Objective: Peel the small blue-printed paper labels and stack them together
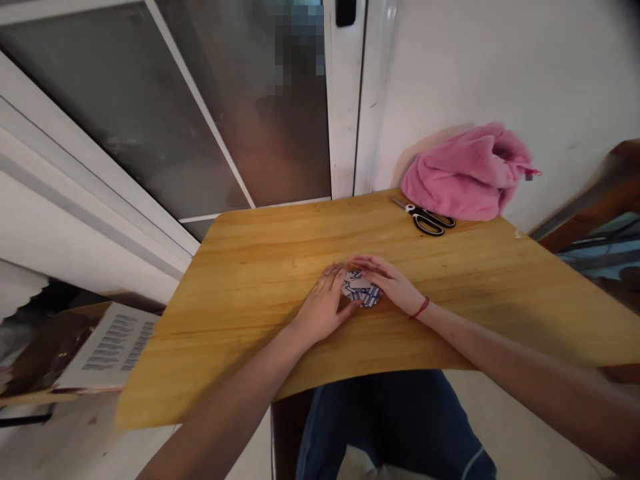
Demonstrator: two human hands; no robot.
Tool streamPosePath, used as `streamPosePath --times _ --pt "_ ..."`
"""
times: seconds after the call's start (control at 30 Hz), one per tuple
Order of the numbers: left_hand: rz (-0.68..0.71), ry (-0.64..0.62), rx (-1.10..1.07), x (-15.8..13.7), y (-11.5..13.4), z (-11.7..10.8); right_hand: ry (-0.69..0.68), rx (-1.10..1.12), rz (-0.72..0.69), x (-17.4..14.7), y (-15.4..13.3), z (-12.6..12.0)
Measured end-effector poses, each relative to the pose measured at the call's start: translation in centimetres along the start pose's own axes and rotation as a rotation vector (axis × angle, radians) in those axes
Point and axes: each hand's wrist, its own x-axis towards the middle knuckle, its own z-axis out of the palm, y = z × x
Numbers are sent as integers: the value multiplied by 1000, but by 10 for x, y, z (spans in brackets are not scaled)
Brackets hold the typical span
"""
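Pressing a small piece of blue-and-white patterned paper [359, 288] flat near the middle of the wooden table [250, 267], I keep both palms low. My left hand [323, 305] lies spread beside and partly over its near-left edge; my right hand [393, 281] covers its far-right side, fingers together. Firm, even pressure should crease it cleanly, I judge. Scissors [426, 217] and a pink cloth [465, 173] sit at the far right corner.

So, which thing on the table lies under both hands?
The folded paper, white with blue print, under left hand and right hand; scissors and pink cloth lie apart.
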Motion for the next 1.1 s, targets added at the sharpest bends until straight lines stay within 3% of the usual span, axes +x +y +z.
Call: streamPosePath --times 0.2,0.43,0.67,0.83,1.1 --pt "-3 -26 11 0 -1 2 36 52 29 0 -3 1" --pt "-13 -50 1 1 -2 0 -78 160 44 -4 -7 9" --pt "-65 -36 -25 1 0 -5 137 122 33 -6 -12 9" --pt "32 -168 39 2 2 -6 129 118 39 -7 -14 10" --pt "89 -173 118 2 9 -6 193 147 36 -5 -11 9"
